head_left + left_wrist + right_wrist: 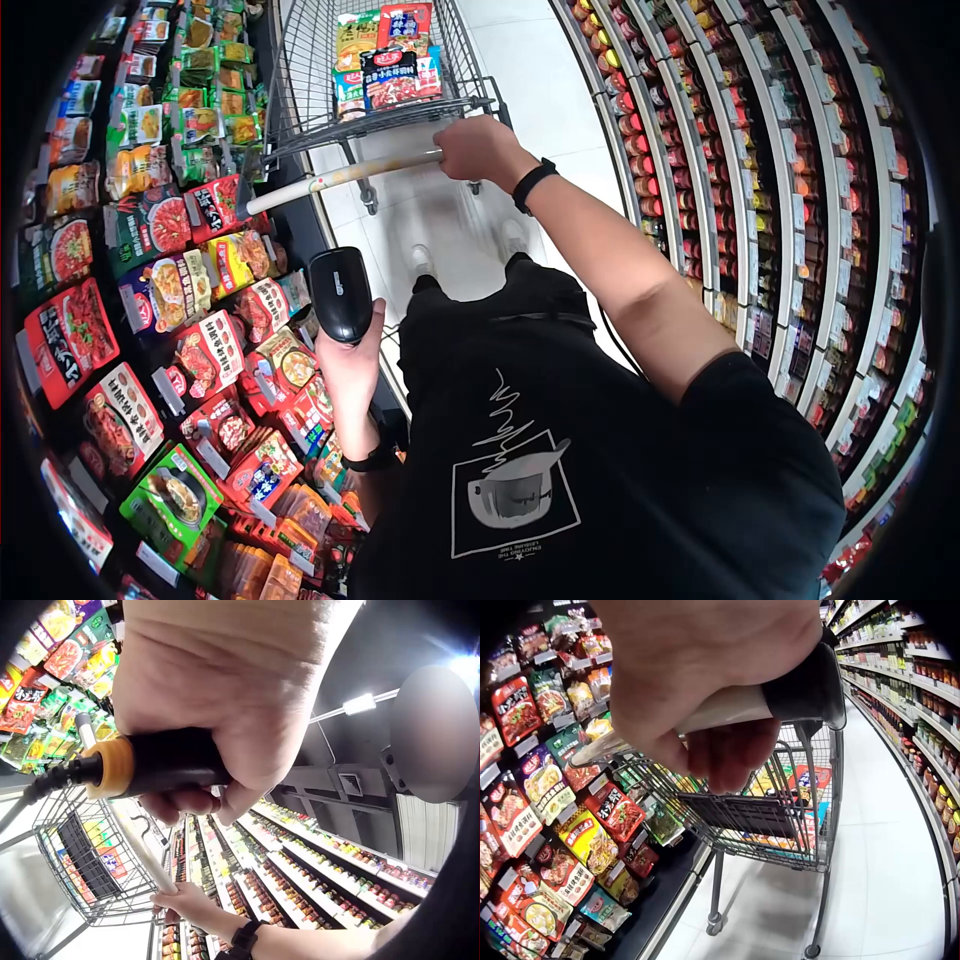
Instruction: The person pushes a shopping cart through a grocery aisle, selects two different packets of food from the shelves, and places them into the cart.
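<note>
My left hand point(348, 385) grips a black handheld barcode scanner point(341, 297) by its handle, low beside the packet shelves. In the left wrist view, fingers curl round the scanner's black grip, which has an orange ring point(116, 766) and a dark coiled cord point(45, 784) at its end. My right hand point(482, 148) holds the right end of the pale shopping-cart handle point(345, 175), fingers wrapped round the bar. Ahead stands the wire shopping cart point(280, 85). Several colourful seasoning packets point(390, 78) stand together in its basket.
Tilted shelves of seasoning packets point(205, 350) line the left side, close to the left hand. Shelves of jars and bottles point(690, 150) run along the right. A pale tiled floor point(885, 877) lies between, with the cart's wheels point(715, 924) near the left shelf base.
</note>
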`<state>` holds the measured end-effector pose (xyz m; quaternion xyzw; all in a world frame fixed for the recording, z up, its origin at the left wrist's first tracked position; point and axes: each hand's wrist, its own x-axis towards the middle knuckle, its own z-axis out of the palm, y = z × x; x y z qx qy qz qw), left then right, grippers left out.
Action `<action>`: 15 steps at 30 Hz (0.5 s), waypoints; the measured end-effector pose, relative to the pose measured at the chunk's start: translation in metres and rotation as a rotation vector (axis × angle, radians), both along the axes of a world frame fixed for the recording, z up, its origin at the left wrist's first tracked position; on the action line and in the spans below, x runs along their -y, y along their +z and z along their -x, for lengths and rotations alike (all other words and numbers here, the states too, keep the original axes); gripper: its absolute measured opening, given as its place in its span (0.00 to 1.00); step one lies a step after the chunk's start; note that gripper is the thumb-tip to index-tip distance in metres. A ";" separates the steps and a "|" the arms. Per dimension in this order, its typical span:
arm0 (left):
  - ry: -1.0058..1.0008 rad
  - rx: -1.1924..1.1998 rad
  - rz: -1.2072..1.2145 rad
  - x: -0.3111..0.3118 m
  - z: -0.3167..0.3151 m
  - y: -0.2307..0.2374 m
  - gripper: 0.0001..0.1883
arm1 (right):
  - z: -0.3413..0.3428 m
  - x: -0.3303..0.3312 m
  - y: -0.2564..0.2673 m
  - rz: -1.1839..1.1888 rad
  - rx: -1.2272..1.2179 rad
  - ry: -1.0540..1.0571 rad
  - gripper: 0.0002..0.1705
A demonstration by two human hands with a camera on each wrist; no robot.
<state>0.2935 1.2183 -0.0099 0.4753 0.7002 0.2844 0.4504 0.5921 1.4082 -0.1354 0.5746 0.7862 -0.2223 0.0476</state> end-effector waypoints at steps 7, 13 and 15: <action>-0.064 -0.040 -0.112 -0.006 0.009 0.012 0.10 | -0.003 0.007 0.003 -0.008 0.046 -0.013 0.15; -0.103 -0.011 -0.226 -0.006 0.012 0.021 0.11 | -0.001 0.013 0.012 0.029 0.033 -0.085 0.16; -0.086 -0.023 -0.122 -0.002 0.016 0.023 0.12 | 0.001 0.017 0.026 0.058 0.036 -0.084 0.17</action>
